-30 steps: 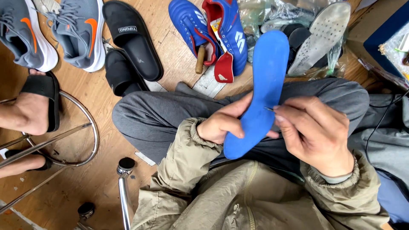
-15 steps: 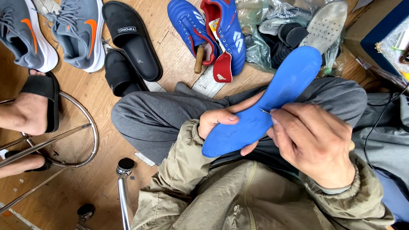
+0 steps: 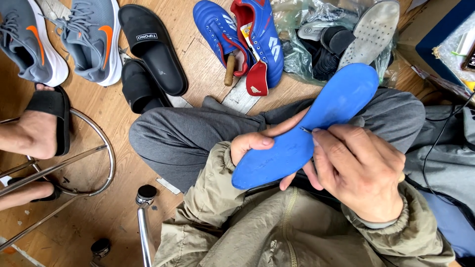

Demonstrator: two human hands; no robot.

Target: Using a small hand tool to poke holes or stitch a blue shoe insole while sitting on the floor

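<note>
Fingers of the right hand (image 3: pixel 358 170) pinch together on something small and thin at the upper edge of a blue insole (image 3: pixel 307 133); what it is cannot be made out. The left hand (image 3: pixel 260 146) is clamped on the same insole from below, thumb lying flat on the smooth top face and fingertips showing under the lower edge. The insole is a long, rounded foam shape, matte, tilted from the lap up toward the right, and held above the crossed legs in soft grey trousers (image 3: pixel 188 133). Both wrists come out of crinkled olive jacket cuffs (image 3: pixel 391 225) with gathered elastic.

Beyond the hands, on the worn wooden floor (image 3: pixel 203 69), lie two glossy blue football boots (image 3: pixel 247 34) with red linings, a wooden handle (image 3: pixel 229 69) poking from one. To the right of them a pale perforated insole (image 3: pixel 371 32) leans on a heap of clear plastic bags (image 3: pixel 297 54) holding dark shoes. To the left of the boots lie two black rubber slides (image 3: pixel 148 54), then two grey mesh running shoes (image 3: pixel 64 34) with orange marks and white soles. Far left of the left hand, another person's bare foot in a black slide (image 3: pixel 37 126) rests on the chrome ring of a stool (image 3: pixel 99 148).
</note>
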